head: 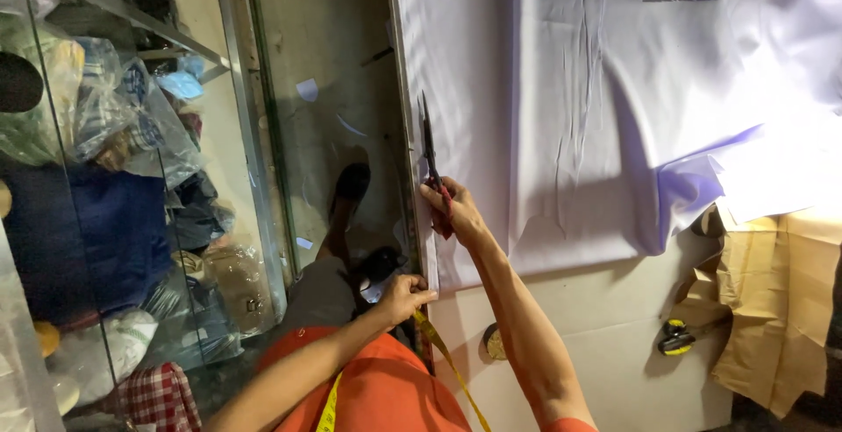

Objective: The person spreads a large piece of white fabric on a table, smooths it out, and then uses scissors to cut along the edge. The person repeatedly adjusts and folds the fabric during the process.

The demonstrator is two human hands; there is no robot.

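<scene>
The white cloth (561, 116) lies flat on the table (605, 327), its edge running straight away from me, and my right hand (452, 208), closed around the scissors (430, 147), points them along it while my left hand (403, 296) pinches the near edge.

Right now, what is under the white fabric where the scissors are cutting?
Under the white fabric lies a pale table, bare nearer the person. The right hand works the scissors along its left edge. Whatever the cloth covers is hidden.
</scene>
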